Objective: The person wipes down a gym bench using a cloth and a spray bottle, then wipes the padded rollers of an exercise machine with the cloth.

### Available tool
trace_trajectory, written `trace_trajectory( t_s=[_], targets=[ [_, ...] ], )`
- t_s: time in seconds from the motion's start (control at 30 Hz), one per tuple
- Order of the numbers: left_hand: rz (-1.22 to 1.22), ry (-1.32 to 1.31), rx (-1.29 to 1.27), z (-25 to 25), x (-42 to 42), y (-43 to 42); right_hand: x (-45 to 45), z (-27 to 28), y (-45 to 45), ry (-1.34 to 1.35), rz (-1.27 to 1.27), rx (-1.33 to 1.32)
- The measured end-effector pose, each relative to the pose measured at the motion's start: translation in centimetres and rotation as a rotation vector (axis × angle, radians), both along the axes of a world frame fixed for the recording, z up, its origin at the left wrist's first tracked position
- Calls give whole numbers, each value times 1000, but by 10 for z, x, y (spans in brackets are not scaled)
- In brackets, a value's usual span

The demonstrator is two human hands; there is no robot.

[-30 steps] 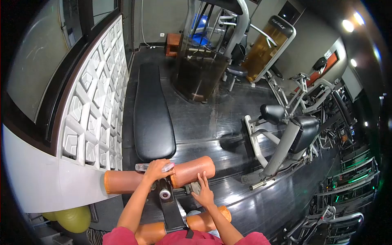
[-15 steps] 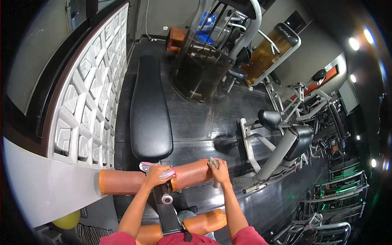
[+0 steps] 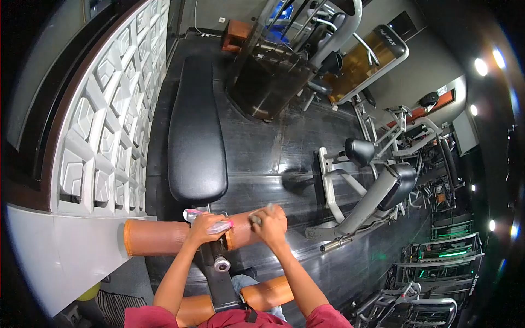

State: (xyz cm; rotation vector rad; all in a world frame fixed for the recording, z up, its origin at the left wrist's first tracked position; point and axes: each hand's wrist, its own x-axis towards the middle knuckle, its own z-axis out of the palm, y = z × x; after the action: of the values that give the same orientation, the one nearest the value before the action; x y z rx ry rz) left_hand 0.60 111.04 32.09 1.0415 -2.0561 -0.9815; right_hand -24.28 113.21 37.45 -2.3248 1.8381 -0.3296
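My left hand (image 3: 204, 228) is closed around a clear bottle (image 3: 220, 227) with a pink end, just above the middle of the padded orange-brown rollers. The left roller (image 3: 158, 238) reaches out to the left of it. Over the right roller (image 3: 245, 236) is my right hand (image 3: 268, 228), its fingers wrapped round a greyish cloth (image 3: 256, 218) that shows only in part. Below my hands, a round metal knob (image 3: 221, 264) sits on the black centre post. Lower orange rollers (image 3: 268, 293) lie close to my body.
A long black padded bench (image 3: 198, 142) extends ahead. White lattice blocks (image 3: 104, 131) line the left side. A grey-framed machine (image 3: 355, 191) with black pads stands at right, and a weight-stack machine (image 3: 268, 82) stands ahead. Treadmills (image 3: 448, 259) are at far right.
My right hand has moved left along the right roller with the cloth, from its outer end toward the middle. My left hand still holds the bottle. The camera view has shifted slightly.
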Motion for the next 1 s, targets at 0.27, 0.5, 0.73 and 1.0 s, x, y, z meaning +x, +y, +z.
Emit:
trace_trajectory(
  t_s=[0.27,0.5,0.73,1.0],
  targets=[
    [-9,35,12,-11,2,-2,-50,3,-7,-136,-303,104],
    [1,75,7,-2,1,-3,-5,4,-3,-88,-320,57],
    [5,96,-36,-9,4,-4,30,1,9,-288,-81,67],
    [25,203,21,-1,3,-5,3,22,-3,-65,-252,7]
  ],
)
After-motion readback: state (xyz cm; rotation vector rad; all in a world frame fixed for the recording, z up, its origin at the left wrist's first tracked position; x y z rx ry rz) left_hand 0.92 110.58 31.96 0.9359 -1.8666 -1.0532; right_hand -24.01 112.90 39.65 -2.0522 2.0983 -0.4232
